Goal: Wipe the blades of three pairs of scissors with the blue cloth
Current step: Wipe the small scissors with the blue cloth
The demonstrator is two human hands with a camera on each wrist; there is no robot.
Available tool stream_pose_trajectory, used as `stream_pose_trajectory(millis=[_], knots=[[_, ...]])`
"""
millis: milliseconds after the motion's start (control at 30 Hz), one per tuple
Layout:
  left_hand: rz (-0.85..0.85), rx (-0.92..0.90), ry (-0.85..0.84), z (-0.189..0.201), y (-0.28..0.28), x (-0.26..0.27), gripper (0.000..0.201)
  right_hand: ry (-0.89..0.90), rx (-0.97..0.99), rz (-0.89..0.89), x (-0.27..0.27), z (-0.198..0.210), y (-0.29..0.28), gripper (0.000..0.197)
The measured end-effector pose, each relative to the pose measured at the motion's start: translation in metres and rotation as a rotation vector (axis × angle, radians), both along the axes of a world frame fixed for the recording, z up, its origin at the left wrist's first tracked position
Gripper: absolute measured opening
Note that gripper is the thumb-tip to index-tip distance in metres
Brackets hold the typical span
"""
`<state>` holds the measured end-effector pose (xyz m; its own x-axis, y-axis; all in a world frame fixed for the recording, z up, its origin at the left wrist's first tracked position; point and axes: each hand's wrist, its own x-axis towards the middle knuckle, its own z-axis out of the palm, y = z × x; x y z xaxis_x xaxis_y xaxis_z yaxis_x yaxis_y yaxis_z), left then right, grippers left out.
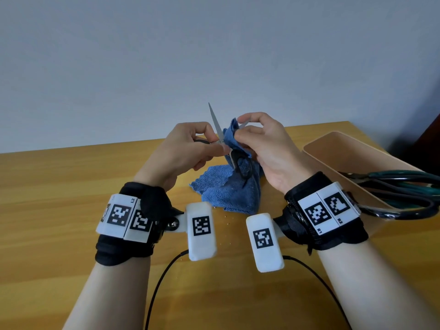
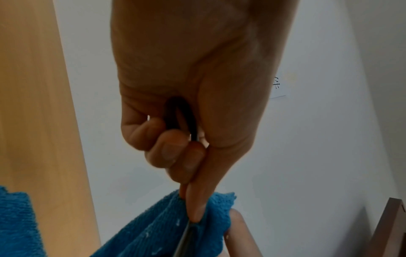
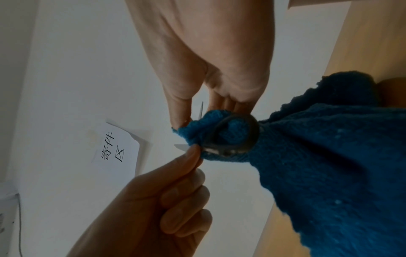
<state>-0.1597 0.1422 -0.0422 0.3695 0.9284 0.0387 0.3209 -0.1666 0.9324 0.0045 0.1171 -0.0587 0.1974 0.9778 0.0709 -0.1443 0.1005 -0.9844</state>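
Wooden table (image 1: 71,210), blue cloth (image 1: 228,194) draped below the grip. Left hand (image 1: 188,148) clamps the black-handled scissors (image 1: 217,126) by one loop; right hand (image 1: 259,141) pinches cloth around the other blade. Mid-wipe, looks like. Next: slide toward the tip, carefully.

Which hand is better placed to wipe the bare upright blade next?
The right hand, probably: it already pinches the blue cloth beside that blade, while the left hand holds the scissors' handle.
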Motion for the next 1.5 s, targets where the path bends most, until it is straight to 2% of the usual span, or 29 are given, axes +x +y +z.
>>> stream_pose_trajectory(millis=[133,267,367,867,1233,1300,1433,1500], knots=[[0.001,0.012,-0.007,0.001,0.001,-0.002,0.029,-0.012,-0.005,-0.051,0.0,0.0,0.002,0.02],[-0.005,0.012,-0.007,0.001,0.0,-0.002,0.03,0.015,0.014,0.032,0.0,0.001,-0.002,0.032],[-0.02,0.018,-0.007,0.001,-0.001,0.0,0.029,-0.006,0.027,-0.002,0.0,0.002,-0.003,0.034],[-0.018,0.029,-0.065,0.002,0.002,-0.007,0.031,0.223,0.078,-0.145,-0.001,0.007,-0.001,0.03],[-0.033,0.017,0.014,0.002,0.003,-0.009,0.025,0.34,0.095,-0.237,0.003,0.008,0.001,0.028],[-0.005,0.023,0.011,0.002,0.005,-0.013,0.026,0.339,0.061,-0.201,0.007,0.009,0.001,0.028],[0.011,0.025,0.002,0.001,0.007,-0.018,0.021,0.303,-0.019,0.053,0.007,0.01,-0.002,0.033],[0.005,0.026,-0.007,0.001,0.007,-0.017,0.017,0.28,-0.039,0.125,0.0,0.007,-0.003,0.039]])
